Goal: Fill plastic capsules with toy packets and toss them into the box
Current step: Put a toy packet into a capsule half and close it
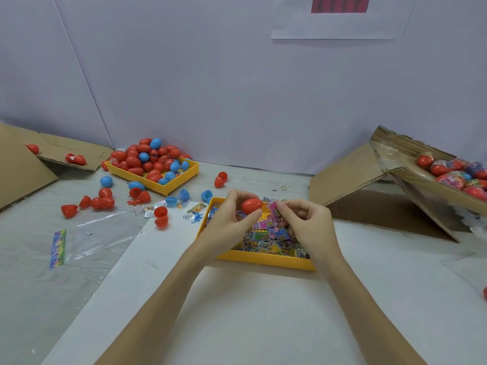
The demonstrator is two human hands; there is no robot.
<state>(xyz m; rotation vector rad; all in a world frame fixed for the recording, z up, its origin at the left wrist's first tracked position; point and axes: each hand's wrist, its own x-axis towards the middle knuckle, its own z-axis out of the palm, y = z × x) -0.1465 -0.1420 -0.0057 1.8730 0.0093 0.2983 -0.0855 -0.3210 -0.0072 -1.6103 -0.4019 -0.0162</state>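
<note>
Overall: work approx. midway, judged from stock left vs. stock boxed.
Box (pixel 411 177): cardboard, far right, tipped toward the person, flaps open. Holds a batch of filled capsules (pixel 448 169), mostly red, some w/ packet print showing. Exact count can't be read.
Second carton (pixel 23 164): far left, flattened flap, two red pieces lying on it.
Supply tray (pixel 168 188): yellow, back left, heaped w/ red and blue capsules (pixel 147 162). Plenty still unfilled.
Packet tray (pixel 263 260): yellow, centre, directly under both hands, still well stocked w/ toy packets (pixel 263 237).
Loose stock: red and blue halves (pixel 105 201) scattered on table between the trays, several open. A few stray packets beside them. Clear bag (pixel 105 233) lying flat, left of centre.
Left hand (pixel 226 222): fingers and thumb curled round a red capsule (pixel 251 205), held above the packet tray. Whether it is fully closed can't be told.
Right hand (pixel 303 219): fingertips pinched on a pink packet (pixel 274 208), just beside the capsule, nearly touching.
Step in hand: prob. loading this packet into the capsule.
Remaining: close it, toss right into box, repeat for the remaining stock.
</note>
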